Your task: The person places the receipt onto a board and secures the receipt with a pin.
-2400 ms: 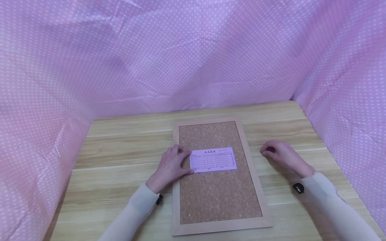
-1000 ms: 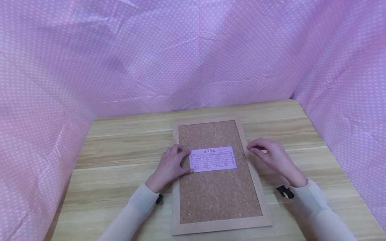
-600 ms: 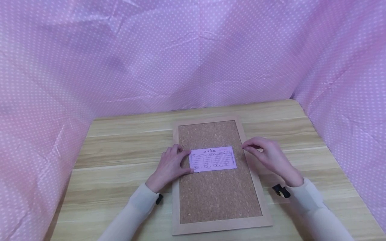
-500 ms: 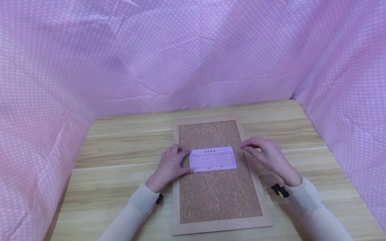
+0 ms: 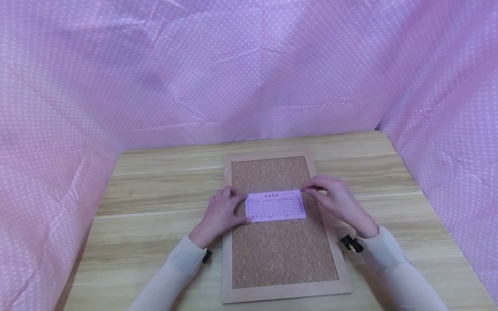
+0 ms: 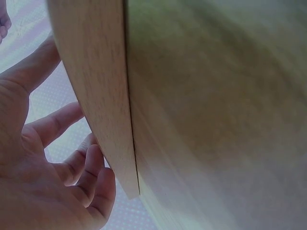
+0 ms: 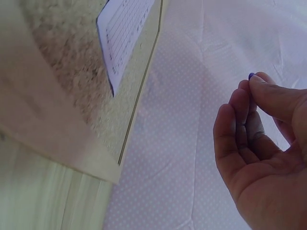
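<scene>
A pink printed receipt slip lies crosswise on a wood-framed cork board. My left hand rests at the board's left side, thumb and index finger spread to press the slip's two left corners. In the left wrist view its other fingers reach along the board's wooden frame. At the slip's upper right corner is my right hand, thumb and index finger together. The right wrist view shows those fingertips pinching a small dark blue thing, mostly hidden by them.
The board lies flat on a light wood-grain table, its long side running away from me. A pink dotted cloth hangs behind the table and along both sides. A black wrist device sits below the right cuff.
My right hand has moved left from the bare table, across the board's frame, to the slip's upper right corner. The left hand, slip and board have stayed in place.
</scene>
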Demonstrator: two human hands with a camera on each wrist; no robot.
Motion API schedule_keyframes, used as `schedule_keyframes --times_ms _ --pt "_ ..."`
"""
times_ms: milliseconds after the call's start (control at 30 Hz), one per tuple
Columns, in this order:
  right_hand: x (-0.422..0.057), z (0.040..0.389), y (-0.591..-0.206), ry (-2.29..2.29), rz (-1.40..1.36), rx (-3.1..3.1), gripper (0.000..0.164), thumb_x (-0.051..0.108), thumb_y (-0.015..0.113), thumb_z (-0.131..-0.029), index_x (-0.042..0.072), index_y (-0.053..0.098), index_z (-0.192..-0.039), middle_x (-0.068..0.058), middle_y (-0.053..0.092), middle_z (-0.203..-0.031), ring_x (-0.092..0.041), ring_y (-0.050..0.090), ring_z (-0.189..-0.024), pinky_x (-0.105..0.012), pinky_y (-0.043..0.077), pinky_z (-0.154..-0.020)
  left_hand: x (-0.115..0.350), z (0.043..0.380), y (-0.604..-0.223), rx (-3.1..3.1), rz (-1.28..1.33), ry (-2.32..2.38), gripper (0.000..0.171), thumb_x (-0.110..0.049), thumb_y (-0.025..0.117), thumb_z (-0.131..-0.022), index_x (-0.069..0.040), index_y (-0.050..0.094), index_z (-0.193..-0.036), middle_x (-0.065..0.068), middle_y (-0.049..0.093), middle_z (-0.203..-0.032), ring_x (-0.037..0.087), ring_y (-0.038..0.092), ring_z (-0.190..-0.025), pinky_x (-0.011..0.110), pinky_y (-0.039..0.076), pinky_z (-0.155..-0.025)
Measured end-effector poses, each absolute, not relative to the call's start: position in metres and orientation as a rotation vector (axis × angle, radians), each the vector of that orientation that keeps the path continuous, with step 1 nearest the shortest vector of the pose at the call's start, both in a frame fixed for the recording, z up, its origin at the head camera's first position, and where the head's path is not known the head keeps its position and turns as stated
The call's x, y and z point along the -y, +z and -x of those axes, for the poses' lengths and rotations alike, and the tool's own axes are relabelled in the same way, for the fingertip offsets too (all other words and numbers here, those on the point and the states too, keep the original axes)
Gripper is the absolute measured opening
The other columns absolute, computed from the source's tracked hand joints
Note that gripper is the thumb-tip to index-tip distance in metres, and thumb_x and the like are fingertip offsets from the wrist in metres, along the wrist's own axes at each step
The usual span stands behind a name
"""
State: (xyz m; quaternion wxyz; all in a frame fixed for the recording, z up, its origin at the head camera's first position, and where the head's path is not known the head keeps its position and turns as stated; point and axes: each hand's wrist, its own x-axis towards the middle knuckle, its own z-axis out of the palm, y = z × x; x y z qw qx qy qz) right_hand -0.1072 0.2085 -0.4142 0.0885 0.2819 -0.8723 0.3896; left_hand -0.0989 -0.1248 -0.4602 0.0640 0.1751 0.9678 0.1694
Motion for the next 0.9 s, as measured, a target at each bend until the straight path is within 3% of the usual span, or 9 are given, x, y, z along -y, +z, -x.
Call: schedule_keyframes --times_ms 200,500,900 --pt "-0.201 0.11 -0.41 1.176 -0.853 2.618 0.019 -0.009 0.073 -0.089 0.005 0.078 -0.101 0.0 0.076 -0.099 -0.02 0.073 -0.092 -0.036 0.059 -0.079 0.125 0.099 -0.461 -2.928 -0.534 0.511 0.079 -0.05 0.092 -0.072 -0.013 0.068 -0.137 0.011 0.053 -0.129 0.03 0.05 -0.11 0.044 0.041 -0.086" --pt "-0.188 0.116 -0.411 1.236 -0.854 2.633 0.018 -0.007 0.072 -0.091 0.006 0.078 -0.102 0.0 0.076 -0.099 -0.016 0.072 -0.091 -0.032 0.058 -0.079 0.125 0.099 -0.46 -2.928 -0.531 0.499 0.078 -0.052 0.091 -0.073 -0.014 0.067 -0.138 0.01 0.052 -0.129 0.029 0.05 -0.108 0.044 0.041 -0.086" --pt "-0.173 0.122 -0.417 1.303 -0.755 2.743 0.014 -0.002 0.07 -0.095 0.005 0.079 -0.104 -0.005 0.077 -0.102 -0.021 0.072 -0.095 -0.04 0.059 -0.084 0.124 0.099 -0.461 -2.915 -0.508 0.499 0.077 -0.05 0.091 -0.074 -0.014 0.067 -0.139 0.01 0.052 -0.129 0.03 0.049 -0.112 0.044 0.041 -0.087"
